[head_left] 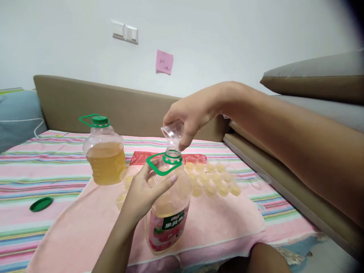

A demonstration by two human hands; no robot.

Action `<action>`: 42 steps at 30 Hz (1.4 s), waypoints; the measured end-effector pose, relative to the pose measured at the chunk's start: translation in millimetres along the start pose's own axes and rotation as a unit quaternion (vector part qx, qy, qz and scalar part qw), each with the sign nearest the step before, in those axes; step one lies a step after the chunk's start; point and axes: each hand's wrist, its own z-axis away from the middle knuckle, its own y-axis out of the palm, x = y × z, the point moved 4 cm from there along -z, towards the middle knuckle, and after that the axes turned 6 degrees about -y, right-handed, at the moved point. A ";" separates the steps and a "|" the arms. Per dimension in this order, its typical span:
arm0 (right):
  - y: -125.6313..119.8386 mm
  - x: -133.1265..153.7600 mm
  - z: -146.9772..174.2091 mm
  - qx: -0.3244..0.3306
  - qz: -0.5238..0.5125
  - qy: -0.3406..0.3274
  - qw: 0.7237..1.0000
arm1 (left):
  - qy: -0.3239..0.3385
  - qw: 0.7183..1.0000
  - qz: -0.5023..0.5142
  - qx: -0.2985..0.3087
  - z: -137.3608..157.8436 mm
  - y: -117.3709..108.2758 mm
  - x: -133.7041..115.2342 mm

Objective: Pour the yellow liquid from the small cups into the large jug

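Note:
My right hand (187, 117) grips a clear plastic cup (171, 133), tipped over with its rim just above the neck of a large juice bottle (170, 223). Whether liquid is running from the cup, I cannot make out. The bottle is uncapped, with a green ring handle (161, 172) about its neck and a pink label. My left hand (149, 191) is wrapped around the bottle's shoulder, below the handle. Behind and to the right stand several clear cups (210, 180) of pale yellow liquid in close rows. A few more cups (121, 200) show partly behind my left hand.
A second bottle (105, 163) of amber liquid, green-capped, stands at the left. Near it lies a green lid (41, 204). A pink towel (222, 220) covers part of the striped sheet (17, 189). Stacked cushions (313, 76) rise at the right, and a clear cup (260, 181) lies nearby.

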 end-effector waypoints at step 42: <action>-9.1 18.5 -4.1 0.016 0.068 0.029 0.997 | -0.019 1.000 0.017 0.005 2.5 2.9 0.9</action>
